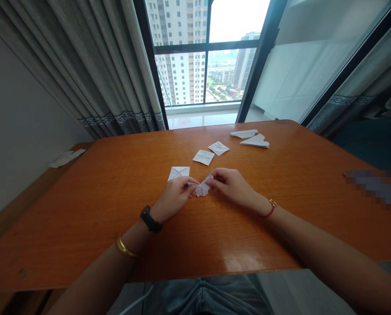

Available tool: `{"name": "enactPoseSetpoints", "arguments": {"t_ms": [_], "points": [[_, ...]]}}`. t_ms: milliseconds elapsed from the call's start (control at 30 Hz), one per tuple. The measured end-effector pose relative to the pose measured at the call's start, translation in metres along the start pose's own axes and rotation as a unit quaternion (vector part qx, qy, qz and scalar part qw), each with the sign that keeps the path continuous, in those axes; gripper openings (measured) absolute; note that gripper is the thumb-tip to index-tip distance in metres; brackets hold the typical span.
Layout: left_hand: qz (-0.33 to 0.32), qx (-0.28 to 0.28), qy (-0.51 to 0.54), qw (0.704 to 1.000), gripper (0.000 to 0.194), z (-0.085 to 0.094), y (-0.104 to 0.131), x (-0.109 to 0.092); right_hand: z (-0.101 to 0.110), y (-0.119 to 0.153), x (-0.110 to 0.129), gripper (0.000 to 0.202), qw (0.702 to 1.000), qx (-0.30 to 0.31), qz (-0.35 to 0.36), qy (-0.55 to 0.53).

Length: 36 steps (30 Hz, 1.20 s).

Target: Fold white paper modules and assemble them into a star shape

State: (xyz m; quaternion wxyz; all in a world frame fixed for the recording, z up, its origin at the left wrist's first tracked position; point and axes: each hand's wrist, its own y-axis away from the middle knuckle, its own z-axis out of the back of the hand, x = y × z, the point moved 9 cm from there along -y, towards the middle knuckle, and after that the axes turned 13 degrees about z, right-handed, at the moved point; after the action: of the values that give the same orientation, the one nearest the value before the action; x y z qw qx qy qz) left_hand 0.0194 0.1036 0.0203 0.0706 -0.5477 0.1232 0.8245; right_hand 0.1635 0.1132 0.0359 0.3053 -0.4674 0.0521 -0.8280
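Note:
Between my two hands is a small piece of folded white paper, its flaps partly raised. My left hand pinches its left edge with thumb and fingers. On the other side, my right hand grips the right flap between thumb and forefinger. A folded paper square with crossing creases lies just behind my left fingers, partly covered by them. Farther back rest two more folded squares, one nearer and one slightly to its right.
Two folded paper planes lie near the back right of the wooden table. White paper sits on a ledge at the left. A blurred-out object is at the right edge. Beyond the table are a curtain and a window.

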Motion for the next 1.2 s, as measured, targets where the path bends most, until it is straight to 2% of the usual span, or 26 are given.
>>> {"name": "enactPoseSetpoints", "arguments": {"t_ms": [133, 233, 300, 400, 500, 667, 733, 800, 867, 933, 1000, 1033, 1100, 1200], "points": [[0.035, 0.035, 0.094, 0.994, 0.029, -0.003, -0.004, 0.007, 0.003, 0.002, -0.008, 0.021, 0.994, -0.043, -0.037, -0.092], [0.053, 0.048, 0.090, 0.993, 0.031, -0.007, -0.004, 0.012, 0.003, 0.002, -0.011, 0.026, 0.981, -0.066, -0.063, -0.171], [0.067, 0.048, 0.080, 0.993, 0.030, -0.008, -0.003, 0.014, 0.000, 0.001, -0.009, 0.029, 0.971, -0.060, -0.077, -0.217], [0.072, 0.044, 0.080, 0.993, 0.030, -0.007, -0.001, 0.012, -0.012, 0.001, -0.005, 0.035, 0.954, -0.020, -0.094, -0.283], [0.073, 0.038, 0.080, 0.993, 0.028, -0.007, 0.000, 0.009, -0.022, 0.004, -0.006, 0.037, 0.950, -0.003, -0.111, -0.292], [0.080, 0.003, 0.098, 0.992, 0.026, -0.008, 0.000, 0.012, -0.032, 0.005, -0.009, 0.033, 0.952, -0.052, -0.115, -0.278], [0.074, -0.005, 0.112, 0.991, 0.026, -0.008, 0.001, 0.012, -0.025, 0.000, -0.008, 0.029, 0.956, -0.067, -0.096, -0.268], [0.060, -0.015, 0.117, 0.991, 0.028, -0.007, 0.002, 0.009, -0.003, -0.005, -0.012, 0.026, 0.967, -0.069, -0.084, -0.232], [0.044, -0.038, 0.107, 0.993, 0.030, -0.003, 0.003, 0.006, 0.034, -0.006, -0.030, 0.024, 0.979, -0.065, -0.107, -0.161], [0.031, -0.065, 0.091, 0.993, 0.030, 0.003, 0.003, 0.003, 0.085, 0.002, -0.062, 0.018, 0.980, -0.085, -0.165, -0.076], [0.022, -0.078, 0.078, 0.994, 0.029, 0.006, 0.003, 0.003, 0.138, 0.020, -0.100, 0.016, 0.963, -0.126, -0.238, 0.018], [0.019, -0.079, 0.070, 0.994, 0.029, 0.006, 0.002, 0.003, 0.159, 0.029, -0.117, 0.015, 0.951, -0.134, -0.272, 0.055], [0.016, -0.080, 0.053, 0.995, 0.028, 0.006, 0.001, 0.005, 0.182, 0.043, -0.147, 0.013, 0.934, -0.120, -0.320, 0.107], [0.011, -0.084, 0.031, 0.996, 0.028, 0.007, 0.000, 0.008, 0.191, 0.048, -0.170, 0.008, 0.921, -0.095, -0.332, 0.179]]}}
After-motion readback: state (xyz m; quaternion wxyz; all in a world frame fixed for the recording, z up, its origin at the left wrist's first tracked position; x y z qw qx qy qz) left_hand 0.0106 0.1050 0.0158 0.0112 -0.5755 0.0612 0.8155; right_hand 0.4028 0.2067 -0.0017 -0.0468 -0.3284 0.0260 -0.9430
